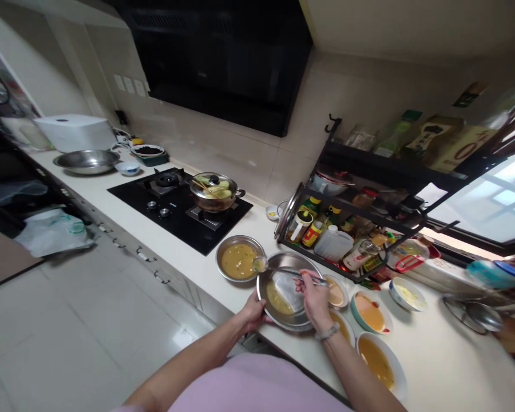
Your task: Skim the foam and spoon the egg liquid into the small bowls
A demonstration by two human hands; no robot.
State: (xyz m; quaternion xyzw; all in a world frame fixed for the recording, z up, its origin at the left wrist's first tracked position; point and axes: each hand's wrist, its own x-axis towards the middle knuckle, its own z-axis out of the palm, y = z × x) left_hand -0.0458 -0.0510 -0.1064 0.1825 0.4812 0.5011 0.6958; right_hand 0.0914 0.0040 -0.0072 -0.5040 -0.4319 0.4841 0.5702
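While our right hand [313, 294] has its grip wrapped around the slim metal ladle [288, 272], our left hand [254, 312] clamps the rim of the steel basin [288, 286] by the front edge of the bench [455, 366]. The basin looks tilted, its thin yellowish broth [278, 300] pooled toward that edge; should our left grip slip on the smooth steel, we could spill it over the front. The ladle's round head hangs at the right rim of the fuller metal bowl [220, 266], so a jerky wrist might drip between them. Our right forearm [347, 357] passes just beside a glossy, round white bowl [397, 366]; a careless swing could knock it.
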